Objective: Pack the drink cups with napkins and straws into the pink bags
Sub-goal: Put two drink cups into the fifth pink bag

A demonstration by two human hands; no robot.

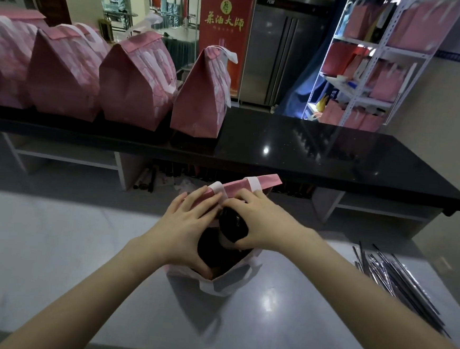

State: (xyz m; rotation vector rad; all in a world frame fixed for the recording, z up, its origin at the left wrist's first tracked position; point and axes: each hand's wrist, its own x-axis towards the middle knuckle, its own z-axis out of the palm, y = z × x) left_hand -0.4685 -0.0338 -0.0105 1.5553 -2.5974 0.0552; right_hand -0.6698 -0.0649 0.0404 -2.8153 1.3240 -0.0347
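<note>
An open pink bag (253, 183) with white handles stands on the grey table in front of me. Inside its mouth sits a dark drink cup (231, 225), partly hidden. My left hand (185, 226) lies over the bag's left rim, fingers spread on the pink flap and thumb down at the near edge. My right hand (260, 223) curls around the cup's top inside the bag. Wrapped straws (396, 278) lie in a loose pile at the table's right edge. No napkins show.
Several closed pink bags (137, 81) stand in a row on the black counter (321, 156) behind the table. A white shelf rack (370, 61) with more pink bags stands at the back right. Grey table (51, 256) surface spreads to the left of the bag.
</note>
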